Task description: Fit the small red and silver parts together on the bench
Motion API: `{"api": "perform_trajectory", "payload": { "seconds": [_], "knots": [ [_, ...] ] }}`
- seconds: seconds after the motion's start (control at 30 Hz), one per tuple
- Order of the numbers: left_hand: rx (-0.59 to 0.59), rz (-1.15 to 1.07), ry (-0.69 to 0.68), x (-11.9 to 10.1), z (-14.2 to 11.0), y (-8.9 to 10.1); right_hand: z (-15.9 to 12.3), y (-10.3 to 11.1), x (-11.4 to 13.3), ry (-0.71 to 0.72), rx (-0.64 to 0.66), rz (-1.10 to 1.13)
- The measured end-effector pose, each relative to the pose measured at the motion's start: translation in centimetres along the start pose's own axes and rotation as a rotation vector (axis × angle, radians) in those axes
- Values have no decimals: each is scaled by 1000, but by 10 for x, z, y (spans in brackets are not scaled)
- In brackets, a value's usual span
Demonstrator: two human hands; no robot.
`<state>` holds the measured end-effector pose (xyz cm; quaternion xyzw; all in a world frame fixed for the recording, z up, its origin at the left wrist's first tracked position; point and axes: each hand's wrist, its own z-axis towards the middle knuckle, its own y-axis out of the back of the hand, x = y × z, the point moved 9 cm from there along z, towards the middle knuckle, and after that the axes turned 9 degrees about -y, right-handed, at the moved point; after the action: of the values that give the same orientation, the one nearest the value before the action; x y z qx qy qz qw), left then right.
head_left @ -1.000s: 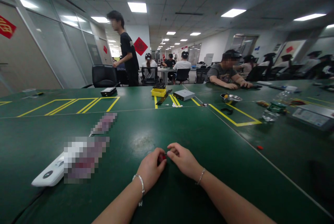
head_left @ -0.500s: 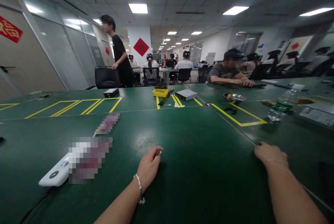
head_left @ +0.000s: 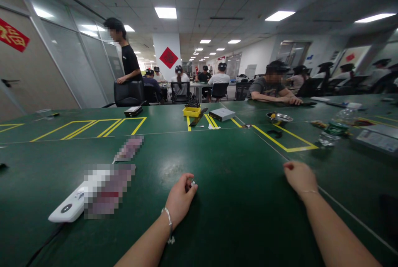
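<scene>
My left hand (head_left: 181,197) rests low over the green table (head_left: 236,225), its fingers curled. Between thumb and fingertips sits a small shiny silver piece (head_left: 193,183), mostly covered, its kind unclear. A pale bracelet (head_left: 169,221) circles that wrist. My right hand (head_left: 301,178) hovers close to the tabletop by the seam, fingers bent together and pointing left. Whatever its fingertips pinch, if anything, is hidden. A wide stretch of green tabletop lies between the two hands.
At left lie a white device (head_left: 66,208) with a black cable and blurred flat items. Farther off stand a yellow bin (head_left: 192,112), a silver box (head_left: 222,114), a metal bowl (head_left: 280,117) and a plastic bottle (head_left: 337,128). Several people are around; one stands behind a black chair (head_left: 129,93).
My right hand has moved left and slightly away from me; the dark speck at its fingertips is out of sight. My left hand barely shifted. The standing person moved left.
</scene>
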<state>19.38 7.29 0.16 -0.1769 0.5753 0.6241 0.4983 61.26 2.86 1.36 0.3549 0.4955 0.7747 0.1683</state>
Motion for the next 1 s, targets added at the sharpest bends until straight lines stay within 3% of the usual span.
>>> {"api": "perform_trajectory", "payload": {
  "seconds": [0.13, 0.27, 0.37, 0.47, 0.57, 0.77, 1.0],
  "knots": [
    [-5, -17, 11, 1, 0, 0, -40, -27, 75, 94, 286, 256],
    [13, -12, -18, -1, 1, -2, -102, -47, 145, 156, 645, 669],
    [20, -1, -25, 0, 1, -3, -145, -63, 175, 15, 852, 913],
    [20, 18, -36, -1, 1, -4, -175, -77, 184, -276, 947, 1179],
    [16, 23, -43, -2, 1, -3, -188, -78, 191, -406, 961, 1409],
    [13, 13, -46, -2, 1, -2, -191, -77, 189, -386, 1069, 1426],
    [12, -19, -43, 1, 1, -3, -196, -75, 197, -202, 1149, 1348]
  ]
}}
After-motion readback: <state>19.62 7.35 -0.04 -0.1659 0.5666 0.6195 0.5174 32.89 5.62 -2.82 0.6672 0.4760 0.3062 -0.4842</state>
